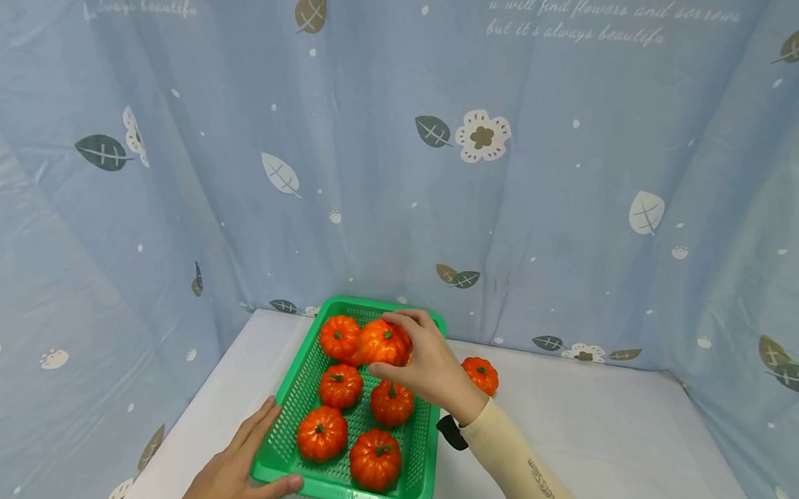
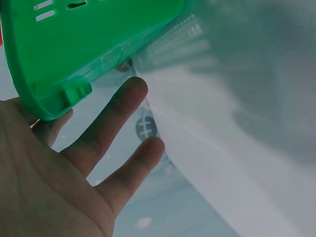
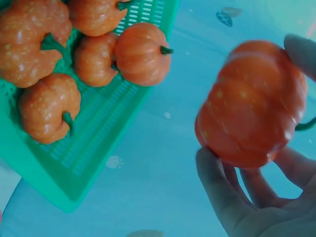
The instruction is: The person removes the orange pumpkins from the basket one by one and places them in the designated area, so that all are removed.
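Green basket [image 1: 346,493] below, the right hand [image 1: 430,364] grips a pumpkin [image 1: 382,345], seemingly mid-transfer and next needing clearance; left hand [image 1: 235,463] splayed alongside.

Blue curtain [image 1: 379,128] with leaf prints [image 1: 433,131], flower prints [image 1: 483,137] and pale cursive lettering [image 1: 614,10], behind a white tabletop [image 1: 600,433]

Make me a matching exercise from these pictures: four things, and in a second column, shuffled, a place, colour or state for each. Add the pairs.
Column one
1. Right hand
2. Left hand
3. Plastic basket
4. Fabric backdrop

Column two
A. Green, with slotted walls
B. At the basket's near left corner
C. Pale blue, printed with leaves and flowers
D. Gripping an orange pumpkin

Pairs: 1-D, 2-B, 3-A, 4-C
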`<act>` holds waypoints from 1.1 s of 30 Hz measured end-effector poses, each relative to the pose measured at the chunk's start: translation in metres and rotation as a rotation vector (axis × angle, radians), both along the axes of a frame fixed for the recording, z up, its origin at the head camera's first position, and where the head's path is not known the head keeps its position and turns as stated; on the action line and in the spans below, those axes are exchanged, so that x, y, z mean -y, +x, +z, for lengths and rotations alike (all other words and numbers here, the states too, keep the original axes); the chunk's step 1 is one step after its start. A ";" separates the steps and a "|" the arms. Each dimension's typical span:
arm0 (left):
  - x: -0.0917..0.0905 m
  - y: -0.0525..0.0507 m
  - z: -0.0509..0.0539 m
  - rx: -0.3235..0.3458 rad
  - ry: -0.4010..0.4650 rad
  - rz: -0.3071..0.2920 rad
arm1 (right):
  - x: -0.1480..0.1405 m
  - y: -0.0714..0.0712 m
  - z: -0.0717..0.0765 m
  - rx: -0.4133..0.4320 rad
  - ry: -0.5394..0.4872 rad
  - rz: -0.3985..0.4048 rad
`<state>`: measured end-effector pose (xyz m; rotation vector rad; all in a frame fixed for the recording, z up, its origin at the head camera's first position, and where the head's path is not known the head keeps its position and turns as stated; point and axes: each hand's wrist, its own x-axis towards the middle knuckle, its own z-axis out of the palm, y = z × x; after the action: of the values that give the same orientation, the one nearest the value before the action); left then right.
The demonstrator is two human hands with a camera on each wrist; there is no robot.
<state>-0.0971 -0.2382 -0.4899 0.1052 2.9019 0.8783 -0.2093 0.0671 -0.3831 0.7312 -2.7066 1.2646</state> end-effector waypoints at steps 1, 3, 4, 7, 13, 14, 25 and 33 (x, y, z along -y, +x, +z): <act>0.000 -0.001 0.000 0.007 -0.001 0.002 | -0.002 0.001 -0.001 -0.006 -0.006 -0.010; 0.000 -0.002 0.000 0.015 -0.003 0.004 | -0.008 0.003 -0.001 -0.018 -0.021 -0.031; 0.000 -0.002 -0.001 0.018 -0.003 0.006 | -0.010 0.004 -0.001 -0.023 -0.025 -0.039; 0.000 -0.002 -0.001 0.024 -0.002 0.009 | -0.019 0.006 -0.001 -0.030 -0.042 -0.060; 0.000 -0.003 -0.003 0.036 0.022 0.011 | -0.041 0.009 -0.006 -0.075 -0.061 -0.088; 0.000 -0.003 -0.003 0.036 0.027 0.010 | -0.045 0.010 -0.008 -0.082 -0.061 -0.090; 0.002 -0.003 -0.002 0.039 0.031 0.012 | -0.077 0.013 -0.030 -0.093 -0.086 -0.142; 0.001 -0.004 -0.003 0.028 -0.011 0.006 | -0.101 0.018 -0.043 -0.071 -0.111 -0.167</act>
<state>-0.1007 -0.2393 -0.4928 0.0826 2.8825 0.8581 -0.1913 0.1678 -0.4261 0.5166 -2.5565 1.3104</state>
